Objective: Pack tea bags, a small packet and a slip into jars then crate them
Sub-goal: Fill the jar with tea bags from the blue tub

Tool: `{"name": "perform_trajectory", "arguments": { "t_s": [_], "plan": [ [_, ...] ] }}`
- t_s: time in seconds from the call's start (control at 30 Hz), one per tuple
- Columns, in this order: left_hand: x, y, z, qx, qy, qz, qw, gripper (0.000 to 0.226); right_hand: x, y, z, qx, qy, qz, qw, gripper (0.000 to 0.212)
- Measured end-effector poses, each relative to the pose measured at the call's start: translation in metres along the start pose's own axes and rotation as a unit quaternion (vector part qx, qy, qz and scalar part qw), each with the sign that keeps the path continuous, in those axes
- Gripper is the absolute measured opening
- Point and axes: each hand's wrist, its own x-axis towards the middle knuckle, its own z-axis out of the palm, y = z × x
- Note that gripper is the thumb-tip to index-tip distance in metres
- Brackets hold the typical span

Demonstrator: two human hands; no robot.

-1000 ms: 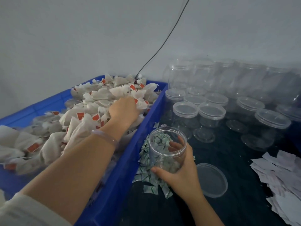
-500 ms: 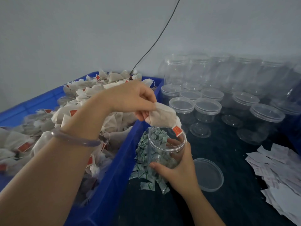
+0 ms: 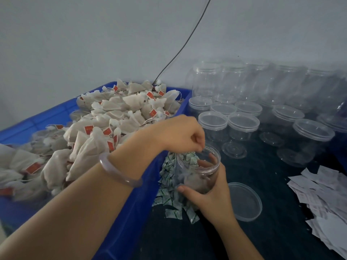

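**Jar held at the crate's edge, a tea bag inside**

Head view: The right hand [image 3: 208,196] wraps round the open jar [image 3: 199,167] from its five o'clock side, thumb across the near wall and fingertips showing through the far wall. The jar stands on the dark surface [image 3: 272,231], just beside the blue crate [image 3: 131,212]. A pale tea bag [image 3: 195,182] lies in the bottom of the jar.

The left hand [image 3: 180,134] hangs over the jar's mouth at about eleven o'clock. Its fingers are curled down and bunched at the rim, and I cannot tell whether they pinch anything. A clear bangle [image 3: 120,173] sits on that wrist.

The crate, at the jar's nine o'clock, is heaped with tea bags [image 3: 112,117] bearing red tags. Green-and-white packets [image 3: 169,196] lie strewn between crate and jar, reaching on to six o'clock. A loose lid [image 3: 244,201] lies flat at the jar's four o'clock, close to the right wrist. White slips [image 3: 328,194] are piled at three o'clock, well apart. Lidded empty jars [image 3: 242,126] crowd from twelve to two o'clock, taller ones behind them against the wall. A dark cable [image 3: 180,51] runs up the wall from the crate's far corner.
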Motion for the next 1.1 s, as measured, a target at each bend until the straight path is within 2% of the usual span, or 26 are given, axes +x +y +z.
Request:
{"name": "perform_trajectory", "arguments": {
  "t_s": [0.07,0.13,0.17,0.27,0.33,0.6,0.87,1.0,1.1],
  "plan": [
    [-0.001,-0.013,-0.009,-0.035,0.106,-0.02,0.994,0.016,0.0,-0.001,0.0,-0.006,-0.003,0.0,1.0,0.097],
    [-0.003,-0.034,-0.016,-0.013,0.185,-0.091,0.978,0.023,0.0,-0.003,0.002,-0.016,-0.007,0.0,1.0,0.096],
    [-0.004,-0.046,-0.018,0.011,0.186,-0.139,0.973,0.026,-0.001,-0.003,0.002,-0.018,-0.009,0.0,1.0,0.096],
    [-0.007,-0.074,-0.014,0.059,0.096,-0.251,0.961,0.033,-0.001,-0.004,0.002,-0.017,-0.01,-0.002,1.0,0.096],
    [-0.008,-0.081,-0.011,0.062,0.068,-0.273,0.958,0.034,-0.001,-0.004,0.003,-0.019,-0.011,-0.002,1.0,0.097],
    [-0.017,-0.085,-0.023,0.079,0.087,-0.348,0.93,0.034,-0.001,-0.006,0.003,-0.026,-0.017,-0.008,0.999,0.097],
    [-0.023,-0.088,-0.03,0.062,0.065,-0.342,0.935,0.024,-0.002,-0.006,0.003,-0.028,-0.015,-0.002,0.999,0.097],
    [-0.027,-0.09,-0.035,0.049,0.048,-0.346,0.936,0.032,-0.002,-0.006,0.003,-0.027,-0.016,-0.002,1.0,0.097],
    [-0.033,-0.091,-0.041,0.031,0.081,-0.33,0.94,0.02,-0.002,-0.007,0.003,-0.024,-0.016,-0.003,1.0,0.096]
  ]
}}
